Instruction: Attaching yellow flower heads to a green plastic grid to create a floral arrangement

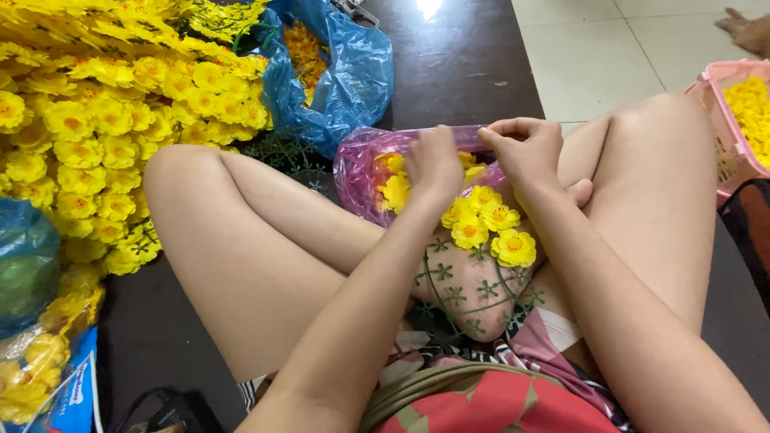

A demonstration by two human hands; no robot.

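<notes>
I sit cross-legged on a dark floor. My left hand (434, 163) reaches into a pink plastic bag (358, 160) of loose yellow fabric flowers, its fingers curled down among them. My right hand (525, 148) hovers just right of it, fingers pinched together, what they hold is hidden. Below my hands a green plastic stem (461, 293) with star-shaped sockets lies across my lap. Several yellow flowers (485, 228) are fitted on its upper end.
A big heap of finished yellow flower sprays (96, 120) fills the left side. A blue plastic bag (345, 76) with more flowers stands behind the pink one. A pink basket (726, 120) of yellow flowers stands at the right, on pale tiles.
</notes>
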